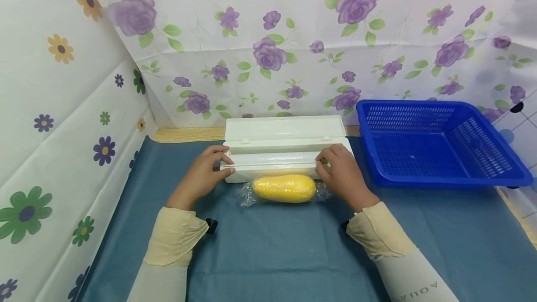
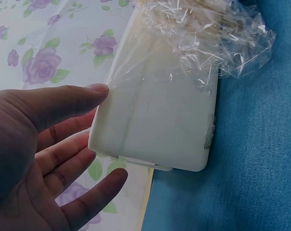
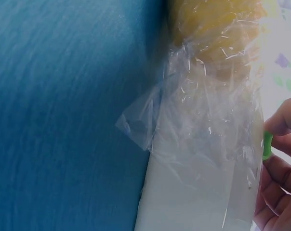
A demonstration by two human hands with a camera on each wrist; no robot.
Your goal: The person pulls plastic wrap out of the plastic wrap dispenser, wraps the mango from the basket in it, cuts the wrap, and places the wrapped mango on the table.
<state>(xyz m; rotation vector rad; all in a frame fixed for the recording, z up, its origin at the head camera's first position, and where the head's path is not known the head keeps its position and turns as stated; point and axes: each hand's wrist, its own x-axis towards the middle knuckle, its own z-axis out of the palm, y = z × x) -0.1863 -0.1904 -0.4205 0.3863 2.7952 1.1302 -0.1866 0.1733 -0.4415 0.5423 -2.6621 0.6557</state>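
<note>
A white cling film dispenser (image 1: pixel 268 172) lies on the cloth with its lid (image 1: pixel 285 128) tipped back and a roll of film (image 1: pixel 272 158) inside. At its left end my left hand (image 1: pixel 205 171) holds the front rim, thumb in front and index finger behind; the other fingers are loosely spread in the left wrist view. With thumb and fingertips, my right hand (image 1: pixel 340 171) pinches a small green slider (image 3: pixel 267 145) on the rim near the right end. Before the dispenser lies a yellow, oblong item (image 1: pixel 284 188) wrapped in clear film, whose loose ends (image 3: pixel 193 110) stick out.
A blue plastic basket (image 1: pixel 444 182) stands to the right of the dispenser. Teal cloth (image 1: pixel 277 250) covers the table. Flower-patterned sheets (image 1: pixel 235 92) hang behind and on the left, close to the dispenser's back. A wooden edge (image 1: pixel 189 134) shows at the back left.
</note>
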